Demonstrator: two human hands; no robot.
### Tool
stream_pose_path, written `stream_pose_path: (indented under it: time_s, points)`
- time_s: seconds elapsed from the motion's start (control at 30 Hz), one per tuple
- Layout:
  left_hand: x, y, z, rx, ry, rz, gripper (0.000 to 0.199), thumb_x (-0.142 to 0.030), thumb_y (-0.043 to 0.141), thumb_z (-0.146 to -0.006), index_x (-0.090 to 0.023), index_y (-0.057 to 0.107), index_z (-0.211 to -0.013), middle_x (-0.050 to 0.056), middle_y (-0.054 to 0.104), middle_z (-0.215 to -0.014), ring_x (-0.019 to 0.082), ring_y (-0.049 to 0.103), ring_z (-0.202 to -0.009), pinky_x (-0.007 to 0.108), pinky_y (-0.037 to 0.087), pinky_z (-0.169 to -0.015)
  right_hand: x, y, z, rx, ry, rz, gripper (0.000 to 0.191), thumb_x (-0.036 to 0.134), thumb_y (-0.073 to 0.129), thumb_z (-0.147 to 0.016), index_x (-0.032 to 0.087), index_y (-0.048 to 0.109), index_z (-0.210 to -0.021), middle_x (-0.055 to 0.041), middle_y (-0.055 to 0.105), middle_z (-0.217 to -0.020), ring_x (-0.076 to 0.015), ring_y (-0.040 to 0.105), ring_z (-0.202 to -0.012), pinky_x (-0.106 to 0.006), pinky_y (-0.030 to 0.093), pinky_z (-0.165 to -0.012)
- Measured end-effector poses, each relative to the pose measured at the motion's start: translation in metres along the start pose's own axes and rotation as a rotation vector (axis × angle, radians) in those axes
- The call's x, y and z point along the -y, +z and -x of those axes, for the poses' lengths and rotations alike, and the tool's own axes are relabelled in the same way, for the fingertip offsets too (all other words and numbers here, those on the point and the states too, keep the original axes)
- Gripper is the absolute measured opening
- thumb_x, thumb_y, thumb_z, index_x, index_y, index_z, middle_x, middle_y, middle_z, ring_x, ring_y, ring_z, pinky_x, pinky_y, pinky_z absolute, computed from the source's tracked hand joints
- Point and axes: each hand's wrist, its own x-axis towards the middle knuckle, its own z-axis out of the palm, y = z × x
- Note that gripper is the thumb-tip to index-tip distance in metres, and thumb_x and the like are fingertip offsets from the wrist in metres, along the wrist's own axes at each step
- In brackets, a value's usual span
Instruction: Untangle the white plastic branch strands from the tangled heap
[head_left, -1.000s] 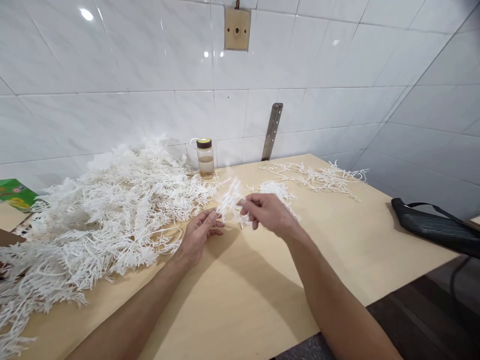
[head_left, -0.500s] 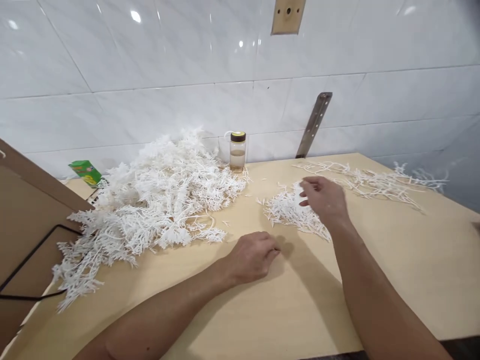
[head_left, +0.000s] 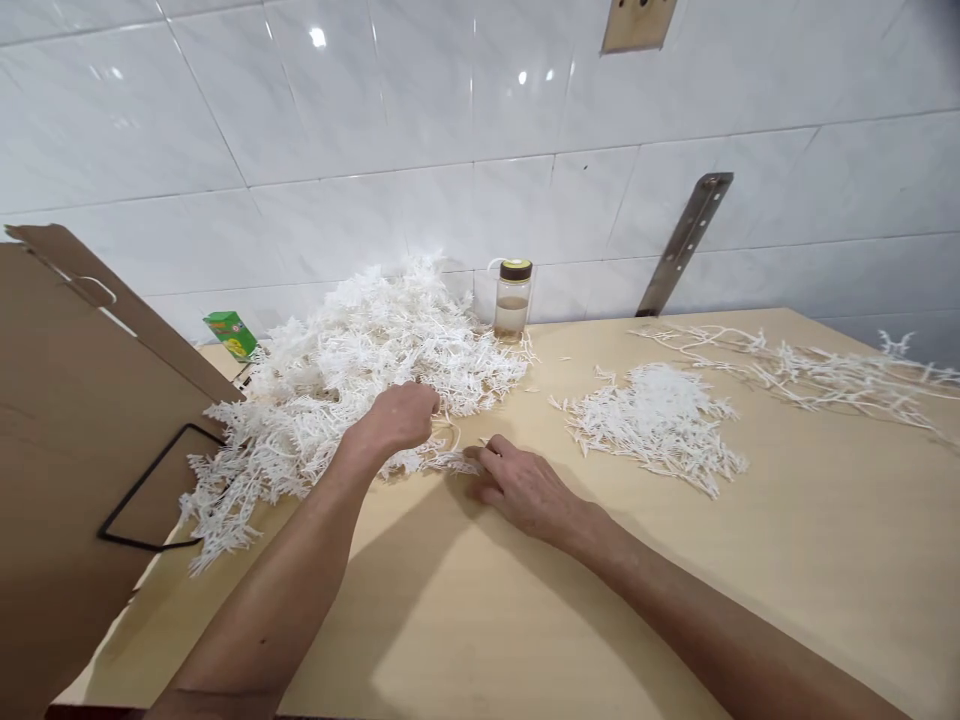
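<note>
A large heap of white artificial foliage sprigs (head_left: 375,335) lies left of centre on the table. Over its front right edge is my left hand (head_left: 405,415), its fingers curled closed; what they grip is hidden behind the knuckles. My right hand (head_left: 525,487) rests low on the table just right of the heap, with bent fingertips pinched at the end of a white sprig (head_left: 442,460) at the heap's edge. A smaller flat pile of short white snippets (head_left: 656,420) lies to the right of my right hand.
Bare white stems (head_left: 810,375) spread at the right rear. Against the tiled wall stand a lidded bottle (head_left: 512,305) and a metal bracket (head_left: 686,243). A green box (head_left: 231,335) sits behind the heap. A cardboard box (head_left: 90,420) with a black wire frame (head_left: 124,515) borders the left.
My right hand has left the snippet pile and come left to the heap's edge. My left hand has moved forward and left onto the heap. The view has turned left.
</note>
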Motion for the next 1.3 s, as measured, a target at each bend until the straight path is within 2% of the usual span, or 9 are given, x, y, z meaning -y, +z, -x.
stream_pose_path:
  time_s: [0.23, 0.43, 0.57, 0.73, 0.83, 0.97, 1.1, 1.2, 1.3]
  points:
    - [0.007, 0.007, -0.008, -0.015, -0.103, -0.033, 0.025, -0.03, 0.053, -0.084, -0.025, 0.074, -0.098, 0.007, 0.074, -0.099, 0.025, 0.066, -0.091, 0.033, 0.047, -0.074, -0.034, -0.007, 0.001, -0.331, -0.068, -0.21, 0.016, 0.025, 0.054, -0.093, 0.022, 0.07, -0.092, -0.0041, 0.066, -0.086, -0.0157, 0.063, -0.074, -0.029, 0.049, -0.072]
    - [0.026, 0.011, -0.013, -0.081, -0.152, -0.004, 0.029, -0.035, 0.048, -0.087, -0.025, 0.074, -0.097, 0.007, 0.074, -0.096, 0.025, 0.066, -0.088, 0.033, 0.047, -0.074, -0.065, -0.045, 0.017, -0.601, 0.216, -0.586, 0.031, 0.05, 0.059, -0.088, 0.02, 0.063, -0.083, -0.0012, 0.061, -0.073, -0.0125, 0.056, -0.052, -0.028, 0.049, -0.05]
    - [0.038, 0.021, -0.019, -0.108, -0.165, 0.025, 0.034, -0.046, 0.048, -0.087, -0.024, 0.074, -0.089, 0.008, 0.074, -0.089, 0.025, 0.065, -0.081, 0.031, 0.045, -0.068, -0.062, -0.071, 0.023, -0.695, 0.214, -1.051, 0.033, 0.054, 0.065, -0.083, 0.022, 0.057, -0.082, -0.002, 0.063, -0.086, -0.0193, 0.068, -0.081, -0.031, 0.059, -0.061]
    - [0.034, 0.014, -0.017, -0.124, -0.078, 0.258, 0.044, -0.047, 0.043, -0.091, -0.019, 0.067, -0.067, 0.005, 0.067, -0.064, 0.019, 0.063, -0.062, 0.028, 0.043, -0.059, -0.055, -0.082, 0.024, -0.598, 0.22, -1.273, 0.033, 0.052, 0.066, -0.083, 0.023, 0.049, -0.08, -0.003, 0.067, -0.099, -0.0217, 0.07, -0.088, -0.037, 0.061, -0.069]
    - [0.015, 0.007, -0.009, -0.073, -0.005, 0.509, 0.049, -0.057, 0.041, -0.091, -0.019, 0.071, -0.083, 0.006, 0.073, -0.084, 0.018, 0.067, -0.071, 0.028, 0.048, -0.064, -0.055, -0.084, 0.024, -0.61, 0.194, -1.313, 0.031, 0.05, 0.066, -0.084, 0.024, 0.049, -0.084, -0.0041, 0.069, -0.103, -0.0205, 0.071, -0.086, -0.036, 0.059, -0.07]
    - [-0.013, 0.01, 0.0, 0.017, 0.315, 0.484, 0.063, -0.068, 0.055, -0.08, -0.026, 0.061, -0.127, 0.006, 0.066, -0.125, 0.023, 0.064, -0.107, 0.032, 0.049, -0.084, -0.053, -0.092, 0.029, -0.661, 0.158, -1.37, 0.028, 0.048, 0.067, -0.084, 0.025, 0.05, -0.083, -0.003, 0.069, -0.099, -0.0187, 0.07, -0.082, -0.035, 0.058, -0.069]
    - [-0.015, 0.03, -0.001, 0.115, 0.443, 0.306, 0.079, -0.072, 0.064, -0.07, -0.021, 0.057, -0.13, 0.011, 0.066, -0.121, 0.029, 0.06, -0.109, 0.037, 0.047, -0.087, -0.049, -0.106, 0.038, -0.798, 0.173, -1.425, 0.026, 0.046, 0.066, -0.083, 0.025, 0.051, -0.079, -0.0006, 0.066, -0.086, -0.0136, 0.061, -0.063, -0.031, 0.053, -0.059]
    - [0.0, 0.044, -0.005, 0.048, 0.441, 0.144, 0.065, -0.07, 0.067, -0.069, -0.018, 0.066, -0.108, 0.011, 0.068, -0.107, 0.03, 0.059, -0.104, 0.04, 0.046, -0.087, -0.048, -0.119, 0.045, -0.938, 0.172, -1.447, 0.021, 0.037, 0.069, -0.076, 0.023, 0.053, -0.076, 0.0017, 0.055, -0.072, -0.01, 0.049, -0.053, -0.026, 0.046, -0.049]
    - [0.018, 0.049, -0.005, -0.109, 0.438, 0.116, 0.039, -0.046, 0.061, -0.086, -0.021, 0.064, -0.115, 0.009, 0.067, -0.115, 0.027, 0.057, -0.114, 0.04, 0.042, -0.099, -0.046, -0.127, 0.052, -0.961, 0.1, -1.501, 0.025, 0.034, 0.073, -0.065, 0.021, 0.056, -0.078, 0.0035, 0.044, -0.066, -0.0087, 0.039, -0.05, -0.022, 0.039, -0.042]
